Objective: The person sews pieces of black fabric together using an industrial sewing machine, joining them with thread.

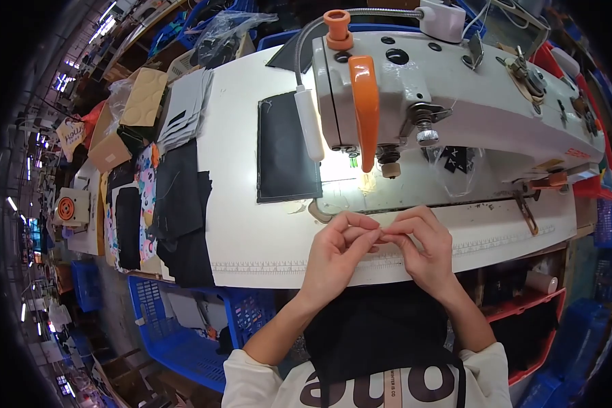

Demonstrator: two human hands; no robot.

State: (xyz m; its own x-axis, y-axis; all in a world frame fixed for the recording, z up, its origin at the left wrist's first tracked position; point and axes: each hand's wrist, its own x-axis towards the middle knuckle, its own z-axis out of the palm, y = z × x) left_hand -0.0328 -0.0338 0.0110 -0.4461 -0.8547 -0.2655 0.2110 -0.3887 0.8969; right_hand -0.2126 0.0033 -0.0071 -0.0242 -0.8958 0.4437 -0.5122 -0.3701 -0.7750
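Observation:
Both hands meet at the front of the white sewing table, fingertips pinched together. My left hand has its thumb and fingers closed, and my right hand pinches right against it. Whatever lies between the fingertips is too small or hidden to make out. Just beyond them stands the sewing machine, with an orange lever and a lit needle area. Left of the needle, a black fabric panel lies flat on the table.
Stacked black fabric pieces and grey sheets cover the table's left end, beside a cardboard box. A plastic bag with black labels lies under the machine arm. Below are a blue basket and a red bin. Small scissors-like metal tool at right.

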